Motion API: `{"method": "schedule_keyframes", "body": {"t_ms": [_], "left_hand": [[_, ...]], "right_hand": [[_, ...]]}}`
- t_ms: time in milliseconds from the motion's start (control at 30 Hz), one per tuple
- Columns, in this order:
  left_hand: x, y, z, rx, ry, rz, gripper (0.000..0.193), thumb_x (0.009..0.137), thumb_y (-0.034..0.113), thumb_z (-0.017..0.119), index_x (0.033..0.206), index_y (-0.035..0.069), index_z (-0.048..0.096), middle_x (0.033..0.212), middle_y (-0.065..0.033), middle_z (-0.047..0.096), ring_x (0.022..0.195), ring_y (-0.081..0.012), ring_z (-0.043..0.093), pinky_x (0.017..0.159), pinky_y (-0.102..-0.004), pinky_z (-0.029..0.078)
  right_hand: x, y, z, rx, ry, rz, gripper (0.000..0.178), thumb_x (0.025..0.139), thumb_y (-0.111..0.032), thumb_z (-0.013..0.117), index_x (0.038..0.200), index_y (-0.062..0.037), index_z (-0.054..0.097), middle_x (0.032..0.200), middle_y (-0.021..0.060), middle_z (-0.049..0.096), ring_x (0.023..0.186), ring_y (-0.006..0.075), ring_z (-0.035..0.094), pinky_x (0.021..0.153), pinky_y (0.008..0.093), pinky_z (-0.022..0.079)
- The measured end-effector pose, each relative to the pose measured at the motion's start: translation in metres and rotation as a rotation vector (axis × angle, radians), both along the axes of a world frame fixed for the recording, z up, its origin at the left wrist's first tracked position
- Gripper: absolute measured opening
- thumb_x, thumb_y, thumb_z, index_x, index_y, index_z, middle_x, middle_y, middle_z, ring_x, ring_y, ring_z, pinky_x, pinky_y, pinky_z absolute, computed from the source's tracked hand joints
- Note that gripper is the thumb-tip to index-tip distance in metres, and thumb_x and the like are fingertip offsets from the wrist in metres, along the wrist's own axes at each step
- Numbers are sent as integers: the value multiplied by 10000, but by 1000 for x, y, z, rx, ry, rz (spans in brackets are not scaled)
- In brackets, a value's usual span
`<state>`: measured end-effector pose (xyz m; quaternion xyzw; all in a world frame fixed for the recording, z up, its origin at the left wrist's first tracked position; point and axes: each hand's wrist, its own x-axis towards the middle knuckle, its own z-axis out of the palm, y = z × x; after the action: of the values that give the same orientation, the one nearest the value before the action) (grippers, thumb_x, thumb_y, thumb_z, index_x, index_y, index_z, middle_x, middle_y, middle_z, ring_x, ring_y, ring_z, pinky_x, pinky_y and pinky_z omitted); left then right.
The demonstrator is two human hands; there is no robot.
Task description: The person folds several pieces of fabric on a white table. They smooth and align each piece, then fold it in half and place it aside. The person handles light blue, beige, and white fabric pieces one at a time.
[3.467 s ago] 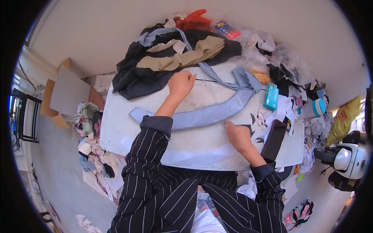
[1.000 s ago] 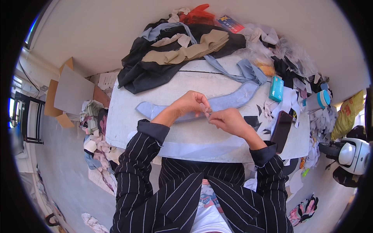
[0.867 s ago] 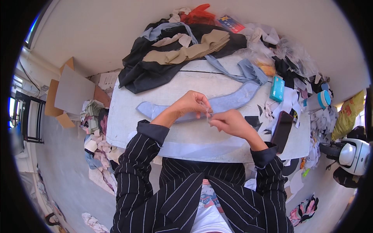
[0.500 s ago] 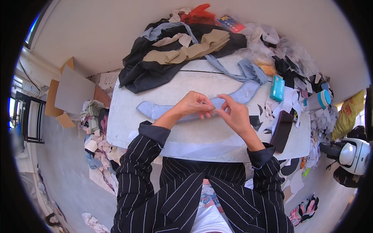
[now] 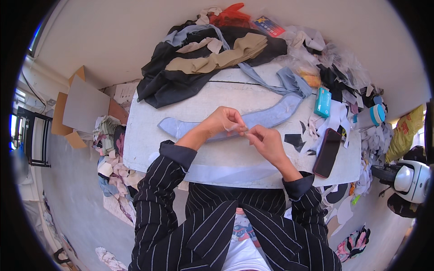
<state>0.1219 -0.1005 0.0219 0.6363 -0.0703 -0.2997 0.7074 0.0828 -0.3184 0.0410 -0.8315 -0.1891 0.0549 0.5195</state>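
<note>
My left hand (image 5: 221, 124) and my right hand (image 5: 266, 141) meet above a curved strip of light blue cloth (image 5: 275, 112) on the white table. Both are pinched, fingertips close together. A small whitish, see-through scrap shows at the left fingers, too small to name. What the right fingertips pinch is hidden. The curved strip has a darker edge line and lies flat, partly covered by my left hand and wrist. Along the near table edge lies a long pale strip (image 5: 230, 174).
Black cloth (image 5: 167, 86) and a folded tan cloth (image 5: 217, 61) are heaped at the far side. On the right are a teal box (image 5: 322, 103), a phone (image 5: 327, 153), dark scraps (image 5: 294, 141) and a tub with a blue lid (image 5: 376, 114). A cardboard box (image 5: 86, 104) stands left.
My right hand has come down and left, its thumb and finger closing from a wider spread. My left hand has hardly moved.
</note>
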Motion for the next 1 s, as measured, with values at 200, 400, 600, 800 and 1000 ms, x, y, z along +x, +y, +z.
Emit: {"method": "schedule_keyframes", "body": {"t_ms": [200,400,600,800,1000], "left_hand": [[-18,-24,13,659,-1336,242,246,702,25,694,927,124,708,788,-24,708,656,-187,666,579,-298,497],[-16,-28,4,650,-1544,355,214,637,28,701,833,112,687,832,-39,685,652,-203,648,556,-297,503],[-17,-24,5,605,-1470,317,174,641,36,721,794,110,685,835,-34,674,680,-208,649,566,-299,512],[-20,0,7,681,-1354,241,133,688,50,735,796,107,683,850,-19,670,765,-208,642,627,-311,519],[-16,2,9,693,-1218,192,76,786,131,693,782,73,644,859,-49,673,749,-190,614,677,-300,489]], "right_hand": [[26,1,-8,173,83,-63,152,878,-91,616,1004,-18,660,692,86,644,581,155,604,576,282,478],[24,0,-4,-21,51,57,287,859,-7,572,1137,-33,637,737,77,658,580,127,581,573,270,472],[25,-8,-14,-308,-499,5,131,842,-78,589,960,-58,641,719,134,646,618,292,631,577,387,491],[7,-24,-17,-694,-530,118,53,787,-88,556,738,-69,558,629,118,606,579,302,623,525,431,468],[3,-24,-29,-709,-482,138,64,773,-114,555,739,-65,578,578,122,597,530,321,612,509,447,459]]}}
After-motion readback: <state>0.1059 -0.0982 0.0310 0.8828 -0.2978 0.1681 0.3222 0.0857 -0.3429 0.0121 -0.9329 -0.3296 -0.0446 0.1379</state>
